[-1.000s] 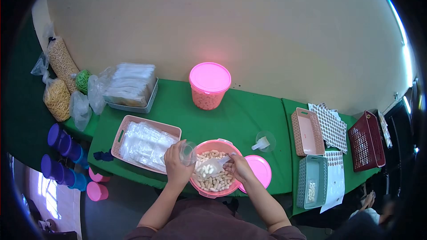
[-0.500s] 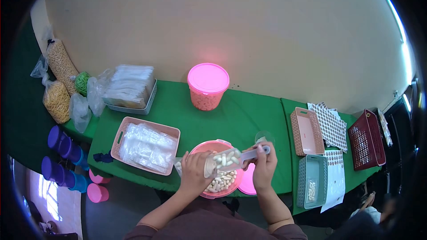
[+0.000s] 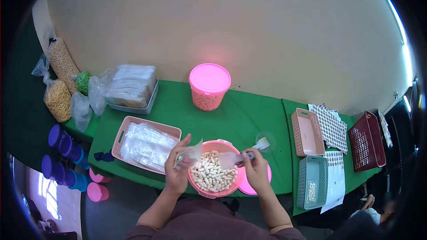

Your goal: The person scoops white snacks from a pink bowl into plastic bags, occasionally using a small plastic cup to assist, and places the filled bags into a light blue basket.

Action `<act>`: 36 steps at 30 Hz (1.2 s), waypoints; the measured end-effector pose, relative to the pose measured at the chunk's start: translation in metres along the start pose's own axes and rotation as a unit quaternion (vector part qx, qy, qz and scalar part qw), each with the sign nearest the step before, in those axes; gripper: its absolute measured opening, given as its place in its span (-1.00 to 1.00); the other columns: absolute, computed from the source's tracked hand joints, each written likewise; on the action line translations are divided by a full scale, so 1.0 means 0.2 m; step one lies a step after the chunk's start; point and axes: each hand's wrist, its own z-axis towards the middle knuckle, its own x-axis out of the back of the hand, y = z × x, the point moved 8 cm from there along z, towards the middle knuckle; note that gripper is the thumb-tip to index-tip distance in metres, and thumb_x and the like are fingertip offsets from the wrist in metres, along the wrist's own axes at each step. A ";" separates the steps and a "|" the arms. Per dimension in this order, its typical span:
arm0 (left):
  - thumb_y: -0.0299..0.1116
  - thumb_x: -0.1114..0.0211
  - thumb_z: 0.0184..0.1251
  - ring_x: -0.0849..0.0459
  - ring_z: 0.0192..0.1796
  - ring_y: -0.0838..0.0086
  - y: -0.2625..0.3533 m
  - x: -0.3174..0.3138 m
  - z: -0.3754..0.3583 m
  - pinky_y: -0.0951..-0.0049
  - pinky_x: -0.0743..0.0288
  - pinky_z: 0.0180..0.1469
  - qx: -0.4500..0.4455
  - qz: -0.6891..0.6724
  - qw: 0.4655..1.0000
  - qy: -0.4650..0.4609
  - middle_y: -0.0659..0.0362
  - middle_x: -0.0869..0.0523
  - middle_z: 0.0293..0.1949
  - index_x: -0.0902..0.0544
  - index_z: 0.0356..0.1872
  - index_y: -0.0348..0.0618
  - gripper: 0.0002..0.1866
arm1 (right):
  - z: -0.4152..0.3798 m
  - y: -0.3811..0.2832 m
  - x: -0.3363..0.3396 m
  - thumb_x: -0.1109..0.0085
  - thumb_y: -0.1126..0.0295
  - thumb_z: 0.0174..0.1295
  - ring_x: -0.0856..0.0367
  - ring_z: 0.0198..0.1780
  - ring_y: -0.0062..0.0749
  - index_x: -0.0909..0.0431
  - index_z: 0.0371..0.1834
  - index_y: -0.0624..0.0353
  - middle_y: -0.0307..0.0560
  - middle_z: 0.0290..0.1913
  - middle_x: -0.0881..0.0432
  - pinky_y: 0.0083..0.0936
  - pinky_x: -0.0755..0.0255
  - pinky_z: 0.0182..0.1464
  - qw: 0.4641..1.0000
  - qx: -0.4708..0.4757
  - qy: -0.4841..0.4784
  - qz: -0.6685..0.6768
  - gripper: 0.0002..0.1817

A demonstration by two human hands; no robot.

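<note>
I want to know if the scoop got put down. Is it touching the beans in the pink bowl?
Apart. In the head view the right hand holds the scoop over the bowl, its cup above the beans, not resting in them.

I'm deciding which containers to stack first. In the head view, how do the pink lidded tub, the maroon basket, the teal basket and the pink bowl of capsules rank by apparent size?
Largest to smallest:
1. pink bowl of capsules, though nearest the camera
2. pink lidded tub, maroon basket and teal basket: too alike to rank; the baskets sit toward the warped edge of the view.
</note>
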 end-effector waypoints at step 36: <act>-0.35 -0.24 0.27 -0.59 0.05 0.03 -0.66 0.46 -0.02 0.19 -0.44 0.13 0.146 0.345 0.927 0.008 -0.07 -0.65 -0.08 -0.57 0.00 -0.26 -0.69 | -0.27 0.20 1.21 0.06 0.30 0.44 -0.61 -0.07 -0.33 -0.60 -0.01 0.35 0.03 -0.13 -0.67 -0.40 -0.43 0.04 0.895 0.065 0.407 -0.170 -0.66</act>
